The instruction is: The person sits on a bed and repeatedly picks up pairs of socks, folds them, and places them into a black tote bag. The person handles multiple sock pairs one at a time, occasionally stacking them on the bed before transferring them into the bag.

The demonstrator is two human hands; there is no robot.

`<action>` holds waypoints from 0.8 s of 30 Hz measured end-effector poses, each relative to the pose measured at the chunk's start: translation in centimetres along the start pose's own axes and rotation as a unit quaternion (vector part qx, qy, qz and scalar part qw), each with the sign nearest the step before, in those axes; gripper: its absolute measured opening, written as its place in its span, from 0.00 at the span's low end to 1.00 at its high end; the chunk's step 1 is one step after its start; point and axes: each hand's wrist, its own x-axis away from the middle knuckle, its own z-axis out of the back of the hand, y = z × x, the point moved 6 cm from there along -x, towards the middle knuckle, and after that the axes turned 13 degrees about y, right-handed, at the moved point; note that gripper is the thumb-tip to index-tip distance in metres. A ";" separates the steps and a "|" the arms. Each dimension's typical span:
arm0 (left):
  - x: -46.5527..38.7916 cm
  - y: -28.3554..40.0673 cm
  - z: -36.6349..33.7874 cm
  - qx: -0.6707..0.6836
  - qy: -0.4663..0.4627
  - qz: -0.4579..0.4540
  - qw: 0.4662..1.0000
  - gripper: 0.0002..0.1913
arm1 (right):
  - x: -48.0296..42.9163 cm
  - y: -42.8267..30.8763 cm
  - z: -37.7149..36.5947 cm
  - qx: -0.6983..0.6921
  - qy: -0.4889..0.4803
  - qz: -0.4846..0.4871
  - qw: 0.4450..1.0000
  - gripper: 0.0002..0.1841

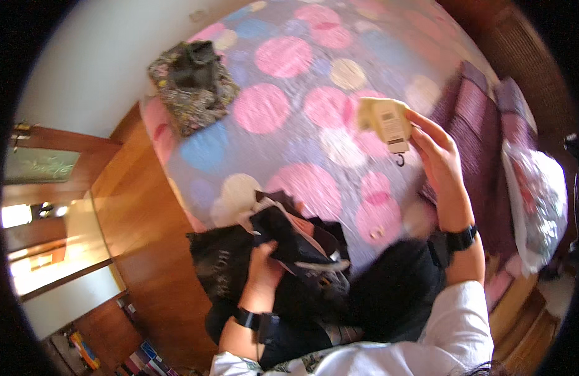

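Observation:
My right hand (432,136) is raised over the bed and pinches a small pale yellow cloth item, perhaps socks (368,114), by its edge. A white tag (390,127) with writing and a black plastic hook hang from it. Down at my lap, my left hand (266,265) grips a pile of dark clothes (289,230), with black, brownish and salmon fabric showing. Its fingers are partly hidden by the cloth. Beneath and left of this pile lies a black bag or cloth (221,263) bearing pale writing, across my dark trousers.
A bedspread with coloured dots (284,56) covers the bed. A folded patterned garment (193,89) lies at its upper left. To the right are a purple textured blanket (472,141) and a filled clear plastic bag (536,207). Wooden floor (148,225) runs along the left.

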 end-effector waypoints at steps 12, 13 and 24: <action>1.4 0.6 -0.1 0.015 -0.050 -0.013 0.999 0.25 | 6.7 -2.1 -4.1 -0.172 -0.073 -0.153 0.970 0.14; 1.5 0.7 -0.4 0.030 -0.085 -0.019 0.996 0.25 | 6.4 -1.2 -2.7 -0.084 -0.026 -0.149 0.985 0.13; 0.9 0.7 -0.7 0.020 -0.095 -0.019 0.995 0.27 | 6.7 9.0 6.7 0.472 -0.027 0.049 0.880 0.14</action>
